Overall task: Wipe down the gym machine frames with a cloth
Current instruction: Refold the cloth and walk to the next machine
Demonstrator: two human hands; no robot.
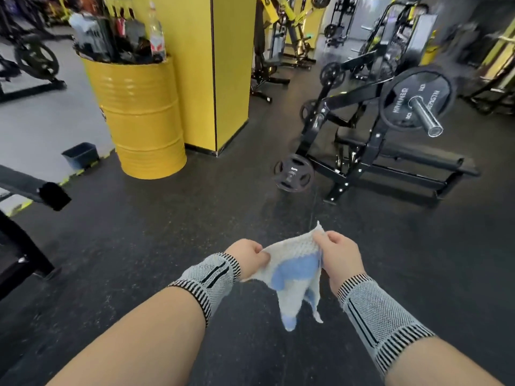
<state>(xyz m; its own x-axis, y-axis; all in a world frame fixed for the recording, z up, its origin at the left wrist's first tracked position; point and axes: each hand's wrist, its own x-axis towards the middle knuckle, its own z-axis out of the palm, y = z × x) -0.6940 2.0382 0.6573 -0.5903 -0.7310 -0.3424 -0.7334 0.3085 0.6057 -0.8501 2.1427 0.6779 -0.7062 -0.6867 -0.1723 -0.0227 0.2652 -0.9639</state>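
Head view:
- The left hand (246, 253) pinches one edge of the cloth (295, 270), fingers curled round the fabric.
- The right hand (338, 256) grips the opposite upper edge, fingers curled, with a corner of cloth poking up above them.
- The two hands are held apart at about the same height, and the cloth is stretched between them in the air above the floor (167, 246).
- The cloth is white and knobbly with pale blue patches; its lower part hangs down in a loose point below the hands.
- Each wrist wears a grey knitted wristband (209, 280) with black striped edges.
- The machine (359, 151), black-framed, stands ahead to the right, well apart from the cloth and hands.
- A large black plate (398, 98) sits on a steel bar end that points toward the camera, at the machine's upper right.
- A smaller black plate (294, 176) hangs low at the machine's near left corner, close to the floor.
- A yellow drum (139, 115) stands ahead to the left, just beside a yellow pillar (211, 65).
- Bottles (157, 32) and dark items stand on top of the drum; they are too blurred to tell further.
- A small dark bin (80, 156) sits on the floor left of the drum.
- A black bar (30, 186) of another frame juts in from the left edge.
- More yellow and black machines fill the blurred background.
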